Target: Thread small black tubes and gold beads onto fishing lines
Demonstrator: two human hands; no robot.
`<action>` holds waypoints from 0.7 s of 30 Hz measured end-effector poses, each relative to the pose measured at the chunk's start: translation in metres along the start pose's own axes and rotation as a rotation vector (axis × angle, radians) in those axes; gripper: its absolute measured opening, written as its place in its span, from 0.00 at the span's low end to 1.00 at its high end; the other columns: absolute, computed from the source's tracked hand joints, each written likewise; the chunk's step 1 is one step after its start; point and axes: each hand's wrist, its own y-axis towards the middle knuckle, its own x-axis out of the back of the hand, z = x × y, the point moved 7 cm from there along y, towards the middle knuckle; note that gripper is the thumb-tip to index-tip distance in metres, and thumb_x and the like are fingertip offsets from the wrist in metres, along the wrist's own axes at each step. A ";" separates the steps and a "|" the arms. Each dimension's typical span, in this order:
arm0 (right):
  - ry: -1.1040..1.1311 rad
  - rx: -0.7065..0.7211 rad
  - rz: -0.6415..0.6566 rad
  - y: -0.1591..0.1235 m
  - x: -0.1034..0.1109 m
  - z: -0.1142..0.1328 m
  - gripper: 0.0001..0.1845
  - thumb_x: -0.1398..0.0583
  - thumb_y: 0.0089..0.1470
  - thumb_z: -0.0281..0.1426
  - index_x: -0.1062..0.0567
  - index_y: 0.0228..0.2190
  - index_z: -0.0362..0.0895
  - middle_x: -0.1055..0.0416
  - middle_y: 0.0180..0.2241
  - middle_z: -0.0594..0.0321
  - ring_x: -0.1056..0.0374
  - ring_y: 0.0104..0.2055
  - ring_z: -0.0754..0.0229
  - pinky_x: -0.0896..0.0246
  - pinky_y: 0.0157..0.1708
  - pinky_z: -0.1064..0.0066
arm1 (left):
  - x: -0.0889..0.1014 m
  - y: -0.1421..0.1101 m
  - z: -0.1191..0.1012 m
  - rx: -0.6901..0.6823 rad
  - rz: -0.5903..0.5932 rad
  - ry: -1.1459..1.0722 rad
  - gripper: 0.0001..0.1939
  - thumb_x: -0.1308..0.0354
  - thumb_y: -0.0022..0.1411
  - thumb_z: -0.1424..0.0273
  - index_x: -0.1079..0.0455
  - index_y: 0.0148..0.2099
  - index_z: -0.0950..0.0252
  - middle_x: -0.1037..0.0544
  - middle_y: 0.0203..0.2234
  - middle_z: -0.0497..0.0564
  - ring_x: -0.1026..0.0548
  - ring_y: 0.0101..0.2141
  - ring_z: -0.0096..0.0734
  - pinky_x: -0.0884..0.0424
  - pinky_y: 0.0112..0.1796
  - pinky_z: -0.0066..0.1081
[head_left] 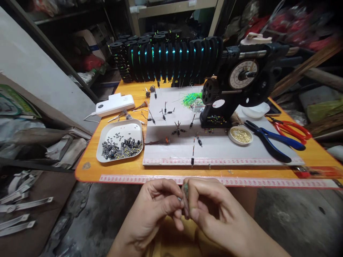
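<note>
In front of the table edge, my left hand (158,205) and my right hand (214,207) meet fingertip to fingertip. Thumb and index finger of each are pressed together in a pinch. A tiny greyish bit shows at the left fingertips, too small to name. What the right fingers pinch is hidden; a greenish patch shows by its index finger. Beyond them on the white board (171,153) stands a small black cylinder (192,161). Farther back lie several black cylinders with wire-like ends, one being a black piece (199,141).
At left is a white tray (100,153) of small grey and black parts. Blue-handled pliers (278,139), red-handled scissors (289,129) and a dish (240,143) of gold bits lie right. A black machine (217,116) with spools (171,59) fills the back. A measuring tape (214,181) lines the front edge.
</note>
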 end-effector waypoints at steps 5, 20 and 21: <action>0.066 0.013 0.028 0.000 -0.001 0.003 0.11 0.43 0.59 0.29 0.38 0.25 0.45 0.31 0.24 0.67 0.39 0.28 0.65 0.44 0.30 0.73 | -0.001 -0.005 -0.007 -0.064 0.009 0.146 0.02 0.28 0.55 0.74 0.18 0.33 0.64 0.22 0.27 0.49 0.22 0.23 0.23 0.23 0.24 0.22; -0.431 0.531 -0.178 -0.002 0.042 0.034 0.04 0.37 0.60 0.28 0.22 0.32 0.44 0.27 0.35 0.58 0.31 0.43 0.56 0.35 0.45 0.64 | -0.026 -0.027 -0.041 -0.722 -0.215 0.592 0.02 0.31 0.59 0.70 0.18 0.33 0.57 0.21 0.29 0.49 0.23 0.23 0.28 0.25 0.20 0.23; -0.562 0.549 -0.230 -0.004 0.055 0.038 0.04 0.38 0.60 0.27 0.22 0.34 0.44 0.27 0.37 0.57 0.32 0.46 0.56 0.35 0.47 0.64 | -0.026 -0.026 -0.038 -0.679 -0.199 0.498 0.02 0.33 0.61 0.69 0.20 0.34 0.57 0.21 0.29 0.49 0.24 0.22 0.27 0.28 0.18 0.22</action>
